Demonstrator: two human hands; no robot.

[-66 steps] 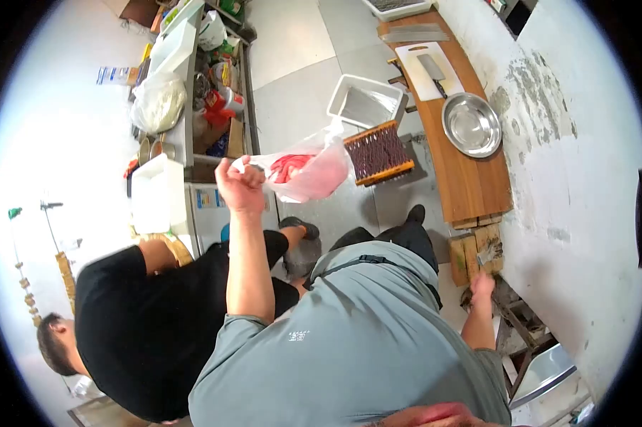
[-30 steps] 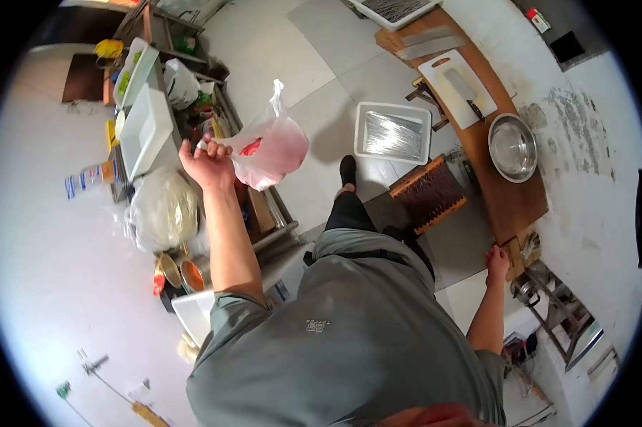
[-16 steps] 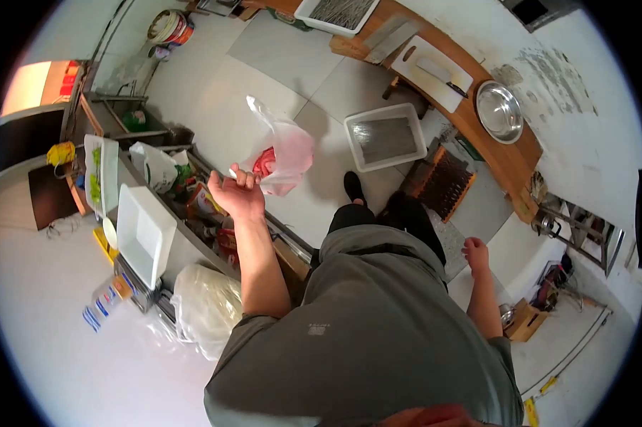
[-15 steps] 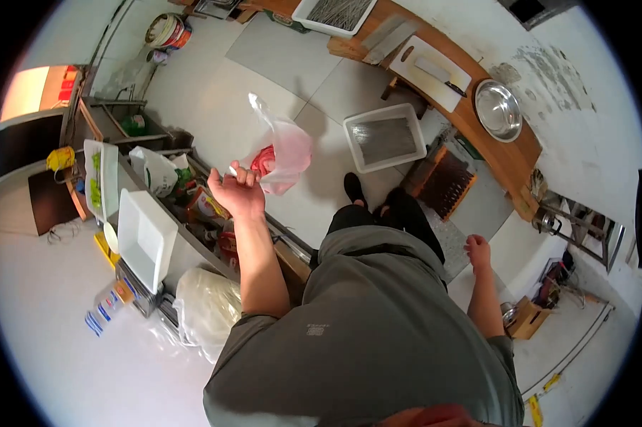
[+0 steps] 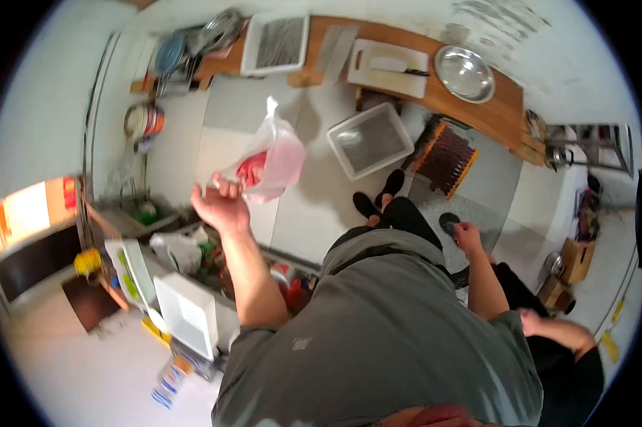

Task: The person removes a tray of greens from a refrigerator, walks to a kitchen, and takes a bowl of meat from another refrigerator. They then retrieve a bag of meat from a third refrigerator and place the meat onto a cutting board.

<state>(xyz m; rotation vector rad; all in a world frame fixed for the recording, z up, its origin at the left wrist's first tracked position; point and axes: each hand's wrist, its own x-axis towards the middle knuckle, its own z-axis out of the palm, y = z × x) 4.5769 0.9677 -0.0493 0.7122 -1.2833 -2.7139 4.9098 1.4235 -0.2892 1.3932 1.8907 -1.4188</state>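
While the person stands on the tiled floor, the scene reads as follows.

Left hand: the left hand (image 5: 220,206) is raised at arm's length in front of the body, its grip clamped on the gathered neck of a plastic bag (image 5: 271,160).
Plastic bag: translucent, pink-tinted, with red contents showing through near the bottom; it hangs clear of the floor (image 5: 235,121), beside the left hand and above the pale tiles, with its free top corner sticking upward.
Right hand: the right hand (image 5: 467,235) is low at the person's side, near a grey mat (image 5: 457,213); fingers curled loosely, holding nothing visible; whether the grip is fully together cannot be told.
White tub: a rectangular white tub (image 5: 370,140) sits on the floor just beyond the bag, near the person's black shoes (image 5: 378,199).
Rack: a wooden-framed rack of dark skewers (image 5: 450,157) lies beside the tub.
Surface: a long wooden surface (image 5: 502,114) along the wall carries a steel bowl (image 5: 464,73), a white cutting board (image 5: 388,67) with a cleaver (image 5: 395,65) on it, and a tray (image 5: 276,43).
Co-worker: another person's arm (image 5: 559,331) shows at the lower right, apart from the right hand.
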